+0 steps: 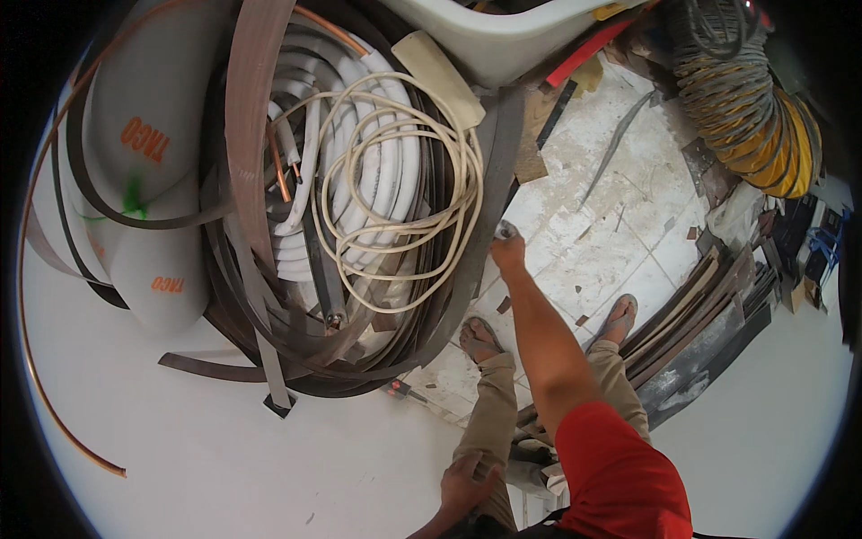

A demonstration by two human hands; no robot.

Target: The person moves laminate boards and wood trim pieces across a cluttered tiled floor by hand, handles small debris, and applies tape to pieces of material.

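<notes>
My right hand [510, 251] is closed on a small silvery object [504, 232], too small to name, beside the dark grey edging band [489, 180] round a big bundle of coils. My left hand [467, 481] rests on my left trouser leg with its fingers loosely bent and apparently holding nothing. The bundle holds white insulated pipes [382, 171] with copper ends, a looped cream cable [449, 238] and brown strips [247, 108]. Both my sandalled feet stand on the dusty tiled floor [620, 225].
Grey cylinders [157, 90] with orange lettering lean at the left. A white tub-like object [485, 40] is at the top. A yellow-and-grey flexible duct [745, 126] lies upper right, above stacked dark strips [691, 323]. Pale smooth surfaces [197, 449] border the lower corners.
</notes>
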